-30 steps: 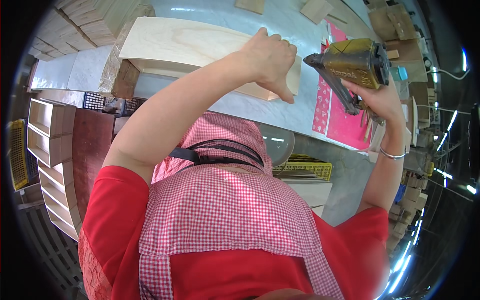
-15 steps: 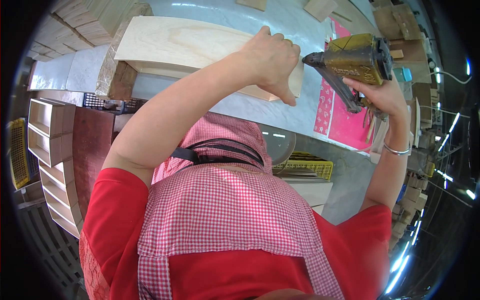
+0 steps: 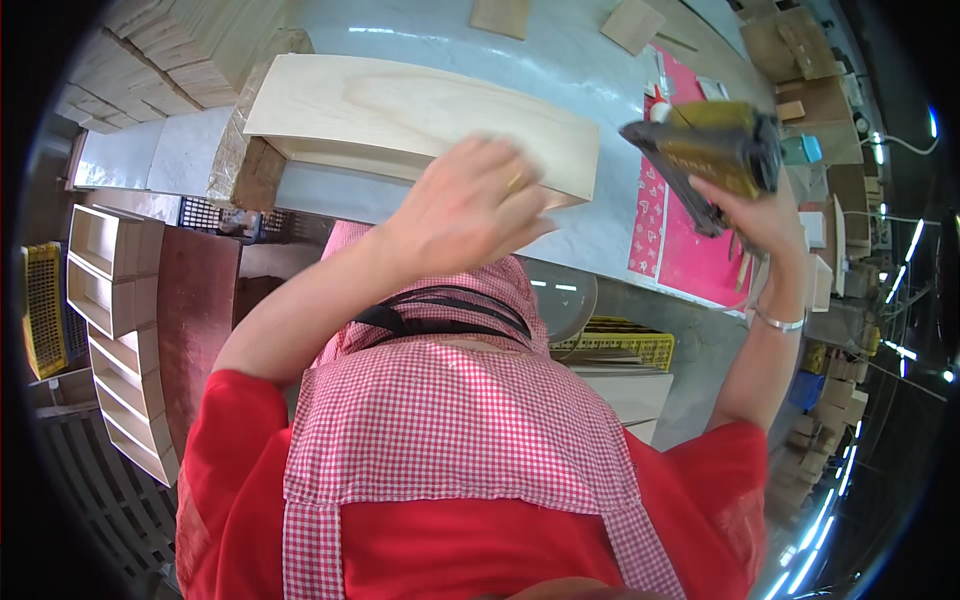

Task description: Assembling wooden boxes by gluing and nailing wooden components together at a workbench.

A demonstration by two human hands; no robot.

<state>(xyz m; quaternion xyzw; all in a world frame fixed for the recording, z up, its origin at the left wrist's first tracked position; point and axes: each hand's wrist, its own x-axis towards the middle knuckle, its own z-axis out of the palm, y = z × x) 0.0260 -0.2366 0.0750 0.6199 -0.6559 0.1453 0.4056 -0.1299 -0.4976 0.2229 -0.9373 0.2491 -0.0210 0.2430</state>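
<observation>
Over on the far left there's a stack of open wooden boxes [image 3: 105, 320] next to a yellow crate [image 3: 42, 310]. Up top on the grey workbench [image 3: 560, 60] sits a pale wooden box [image 3: 400, 115], lying flat with its long side facing the person. The left hand [image 3: 470, 205] is open, fingers loosely spread, hovering right at the box's near edge, a bit motion-blurred so can't tell if it's actually touching. Further right, the right hand [image 3: 765, 215] is wrapped tight around a brass-coloured nail gun [image 3: 715, 150], held up over the pink sheet [image 3: 690, 240].
</observation>
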